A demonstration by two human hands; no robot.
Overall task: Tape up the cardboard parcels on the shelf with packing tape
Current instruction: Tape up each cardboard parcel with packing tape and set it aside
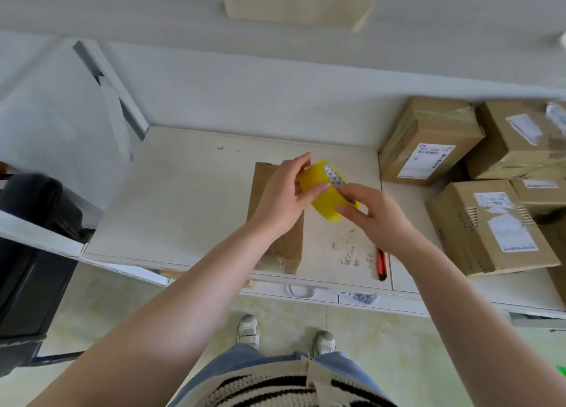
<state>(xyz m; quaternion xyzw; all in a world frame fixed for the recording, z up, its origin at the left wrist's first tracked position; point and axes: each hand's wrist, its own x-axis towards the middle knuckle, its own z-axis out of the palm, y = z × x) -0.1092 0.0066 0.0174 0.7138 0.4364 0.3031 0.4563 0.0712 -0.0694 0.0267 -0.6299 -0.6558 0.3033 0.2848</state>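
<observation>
A yellow roll of packing tape (324, 196) is held in the air above the white shelf (183, 210). My left hand (283, 195) grips the roll's left side, thumb across its face. My right hand (372, 215) pinches the roll's right rim with thumb and fingertips. Under both hands lies a flat brown cardboard parcel (291, 244), partly hidden by my left wrist; clear tape shows on its near end. Several brown cardboard boxes (428, 143) with white labels stand at the right of the shelf.
A red and black cutter (381, 264) lies on the shelf near its front edge, just right of the flat parcel. A large labelled box (490, 229) sits close to my right forearm. A dark chair (33, 253) stands at the left. A shelf board runs overhead.
</observation>
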